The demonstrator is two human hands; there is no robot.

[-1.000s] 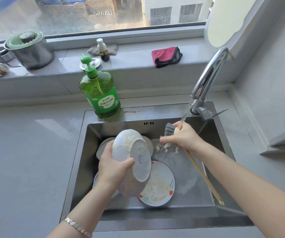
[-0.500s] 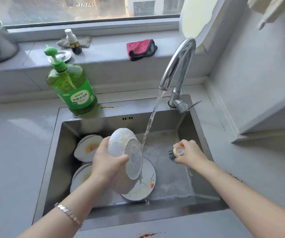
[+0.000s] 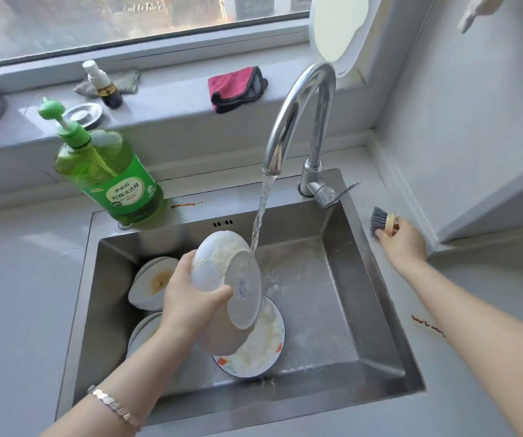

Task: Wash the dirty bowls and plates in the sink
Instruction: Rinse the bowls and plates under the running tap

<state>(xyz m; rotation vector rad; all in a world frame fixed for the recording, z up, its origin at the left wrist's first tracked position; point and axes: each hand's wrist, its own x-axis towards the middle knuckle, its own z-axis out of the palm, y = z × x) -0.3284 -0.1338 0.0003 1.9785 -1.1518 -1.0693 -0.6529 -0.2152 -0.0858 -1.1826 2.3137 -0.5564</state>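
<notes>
I judge rinsing: left hand (image 3: 187, 298) fingers grip soapy white ceramic bowl (image 3: 219, 263) under water stream (image 3: 261, 209); right hand (image 3: 402, 244) fingers hold grey-bristled wooden brush (image 3: 380, 220); next, rotate bowl

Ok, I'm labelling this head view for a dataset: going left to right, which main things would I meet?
Green soap bottle → white bowl held under the running water → tap → brush just right of the sink. The dirty dishes in the sink overlap these, so they are left out.
</notes>
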